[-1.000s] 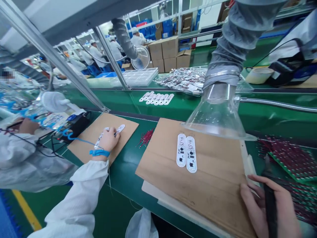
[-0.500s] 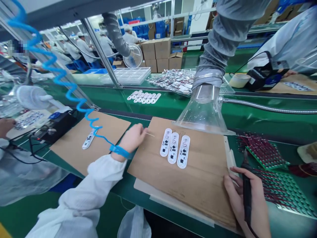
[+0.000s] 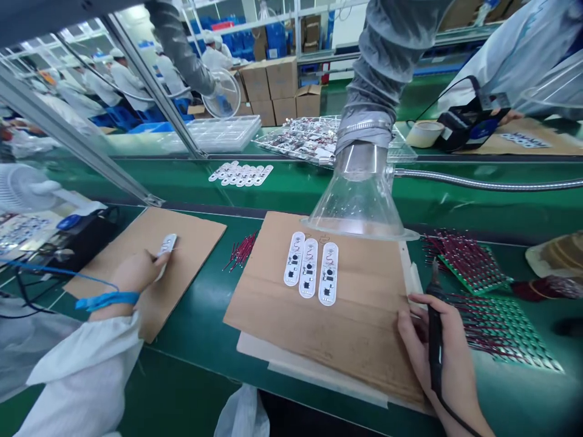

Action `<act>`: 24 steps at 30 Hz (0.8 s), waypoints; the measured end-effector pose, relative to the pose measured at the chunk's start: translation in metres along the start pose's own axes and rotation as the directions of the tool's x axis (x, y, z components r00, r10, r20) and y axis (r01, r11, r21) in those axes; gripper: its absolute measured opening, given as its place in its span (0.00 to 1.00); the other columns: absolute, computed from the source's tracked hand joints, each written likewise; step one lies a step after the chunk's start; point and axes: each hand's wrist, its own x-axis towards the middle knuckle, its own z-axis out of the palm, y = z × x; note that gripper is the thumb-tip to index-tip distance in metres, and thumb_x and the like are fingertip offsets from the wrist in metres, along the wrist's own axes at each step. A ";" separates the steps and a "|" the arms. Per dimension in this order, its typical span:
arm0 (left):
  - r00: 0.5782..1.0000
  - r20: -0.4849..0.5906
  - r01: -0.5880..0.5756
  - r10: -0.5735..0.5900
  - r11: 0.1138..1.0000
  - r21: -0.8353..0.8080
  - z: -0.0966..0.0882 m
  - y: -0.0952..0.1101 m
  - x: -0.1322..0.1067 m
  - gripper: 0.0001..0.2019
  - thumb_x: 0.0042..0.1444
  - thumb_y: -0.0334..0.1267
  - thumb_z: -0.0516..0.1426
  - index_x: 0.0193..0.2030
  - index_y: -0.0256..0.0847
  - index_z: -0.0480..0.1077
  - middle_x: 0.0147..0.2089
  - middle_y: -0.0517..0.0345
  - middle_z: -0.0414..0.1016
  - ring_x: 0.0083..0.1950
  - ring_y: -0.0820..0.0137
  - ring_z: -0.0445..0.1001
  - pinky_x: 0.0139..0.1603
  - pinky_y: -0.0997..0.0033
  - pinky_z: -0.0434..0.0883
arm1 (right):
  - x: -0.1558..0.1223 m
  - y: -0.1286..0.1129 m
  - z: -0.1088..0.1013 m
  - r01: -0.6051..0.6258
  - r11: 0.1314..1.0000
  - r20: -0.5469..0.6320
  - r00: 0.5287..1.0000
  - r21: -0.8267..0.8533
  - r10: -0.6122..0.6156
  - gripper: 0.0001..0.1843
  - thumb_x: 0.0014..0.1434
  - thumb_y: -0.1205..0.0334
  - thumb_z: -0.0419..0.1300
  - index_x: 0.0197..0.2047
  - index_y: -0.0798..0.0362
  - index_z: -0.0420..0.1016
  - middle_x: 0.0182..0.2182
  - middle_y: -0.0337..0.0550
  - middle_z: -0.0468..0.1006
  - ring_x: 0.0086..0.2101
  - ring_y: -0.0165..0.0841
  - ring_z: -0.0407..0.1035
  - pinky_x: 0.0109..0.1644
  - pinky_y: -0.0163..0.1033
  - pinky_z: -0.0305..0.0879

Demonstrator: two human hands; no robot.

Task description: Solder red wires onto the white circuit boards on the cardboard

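- Right hand (image 3: 444,352): fingers closed around a slim black pen-shaped soldering iron (image 3: 435,340), its tip upward and a black cord trailing from its lower end; the hand rests beside the edge of the cardboard.
- Left hand (image 3: 136,271), in a white sleeve with a blue wrist strap (image 3: 107,300): fingers curled, gripping a white oblong circuit board (image 3: 167,244) over a brown cardboard sheet (image 3: 191,243).
- A wider brown cardboard sheet (image 3: 291,328) lies on the green bench (image 3: 182,388), bearing three white oblong circuit boards (image 3: 306,267) side by side.
- Between the sheets lies a small heap of red-and-silver pins (image 3: 241,250).
- Right of the hand, green pin-studded boards (image 3: 469,264) bristle with red wires.
- A clear plastic funnel hood (image 3: 357,200) hangs over the wider sheet from grey ducting (image 3: 382,54).
- Beyond, a row of white boards (image 3: 240,174) lies on a green belt, near a tray of mixed components (image 3: 300,139).
- At upper right, a co-worker's white sleeve (image 3: 514,60) shows; brown cartons (image 3: 273,85) stand farther back.
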 end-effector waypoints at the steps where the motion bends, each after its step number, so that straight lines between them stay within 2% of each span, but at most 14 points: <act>1: 1.000 0.019 -0.014 0.014 1.000 0.010 0.003 0.017 -0.001 0.25 0.70 0.50 0.56 0.22 0.47 0.58 0.19 0.58 0.60 0.24 0.63 0.63 0.32 0.66 0.56 | 0.001 0.000 0.000 0.008 1.000 0.001 1.000 0.003 -0.008 0.24 0.68 0.51 0.69 0.64 0.46 0.72 0.46 0.47 0.78 0.43 0.44 0.81 0.48 0.51 0.82; 3: 0.997 0.065 -0.046 0.043 0.998 0.037 0.010 0.060 -0.008 0.25 0.73 0.54 0.54 0.25 0.45 0.64 0.24 0.54 0.69 0.28 0.61 0.69 0.32 0.65 0.58 | 0.001 0.001 0.001 0.008 1.000 -0.003 1.000 0.013 -0.008 0.24 0.68 0.51 0.69 0.64 0.45 0.72 0.47 0.47 0.78 0.43 0.44 0.82 0.49 0.53 0.83; 5: 0.984 0.109 -0.145 0.143 0.989 0.013 0.020 0.112 -0.023 0.24 0.75 0.57 0.53 0.32 0.44 0.70 0.31 0.50 0.78 0.34 0.58 0.77 0.34 0.64 0.63 | 0.002 0.001 0.002 -0.010 1.000 -0.013 1.000 0.019 0.010 0.22 0.69 0.52 0.68 0.63 0.44 0.72 0.49 0.48 0.78 0.43 0.44 0.82 0.50 0.54 0.82; 8: 0.921 0.153 -0.361 0.358 0.933 -0.009 0.037 0.181 -0.053 0.21 0.78 0.56 0.52 0.45 0.41 0.73 0.47 0.43 0.83 0.45 0.53 0.84 0.39 0.63 0.69 | 0.003 -0.001 0.001 -0.001 1.000 -0.033 0.999 -0.012 0.000 0.19 0.71 0.52 0.66 0.61 0.45 0.72 0.52 0.50 0.78 0.45 0.45 0.82 0.52 0.56 0.81; 10: 0.867 0.206 -0.451 0.455 0.890 -0.064 0.045 0.206 -0.068 0.20 0.80 0.56 0.50 0.49 0.41 0.71 0.50 0.42 0.84 0.48 0.52 0.85 0.41 0.62 0.71 | 0.003 -0.003 -0.003 0.052 0.996 -0.042 0.998 -0.074 -0.055 0.18 0.71 0.53 0.65 0.61 0.46 0.73 0.53 0.50 0.77 0.44 0.44 0.81 0.52 0.56 0.80; 12: 0.832 0.231 -0.496 0.505 0.863 -0.098 0.050 0.212 -0.072 0.19 0.81 0.53 0.48 0.48 0.42 0.70 0.50 0.43 0.84 0.50 0.52 0.85 0.43 0.62 0.71 | 0.002 -0.007 -0.006 0.114 0.982 -0.053 0.991 -0.150 -0.123 0.18 0.71 0.54 0.65 0.61 0.47 0.74 0.52 0.50 0.76 0.42 0.43 0.79 0.51 0.55 0.79; 14: 0.811 0.237 -0.522 0.535 0.844 -0.118 0.052 0.208 -0.070 0.16 0.81 0.51 0.49 0.47 0.43 0.68 0.50 0.45 0.84 0.50 0.52 0.85 0.43 0.61 0.71 | 0.002 -0.012 -0.008 0.148 0.973 -0.047 0.986 -0.179 -0.159 0.17 0.72 0.55 0.64 0.61 0.48 0.74 0.51 0.49 0.76 0.39 0.40 0.78 0.48 0.53 0.78; 19: 0.767 0.246 -0.579 0.593 0.804 -0.137 0.053 0.207 -0.068 0.13 0.80 0.49 0.51 0.46 0.44 0.67 0.48 0.48 0.83 0.47 0.55 0.84 0.39 0.63 0.68 | 0.006 -0.036 0.001 0.206 0.974 0.070 0.977 -0.094 -0.199 0.14 0.74 0.60 0.62 0.60 0.46 0.73 0.53 0.49 0.76 0.40 0.39 0.80 0.49 0.52 0.79; 21: 0.771 0.249 -0.583 0.587 0.807 -0.095 0.052 0.212 -0.073 0.13 0.80 0.47 0.51 0.45 0.44 0.66 0.48 0.46 0.83 0.48 0.54 0.83 0.38 0.63 0.67 | 0.009 -0.047 0.009 0.225 0.973 0.130 0.968 -0.056 -0.216 0.14 0.74 0.61 0.62 0.60 0.46 0.72 0.53 0.50 0.77 0.42 0.41 0.81 0.51 0.52 0.80; 24: 0.744 0.279 -0.611 0.607 0.787 -0.085 0.050 0.220 -0.088 0.13 0.80 0.46 0.51 0.44 0.44 0.67 0.47 0.46 0.82 0.48 0.54 0.83 0.40 0.63 0.68 | 0.011 -0.058 0.023 0.229 0.973 0.225 0.948 0.004 -0.224 0.16 0.74 0.62 0.62 0.62 0.44 0.70 0.55 0.50 0.77 0.43 0.41 0.82 0.51 0.51 0.82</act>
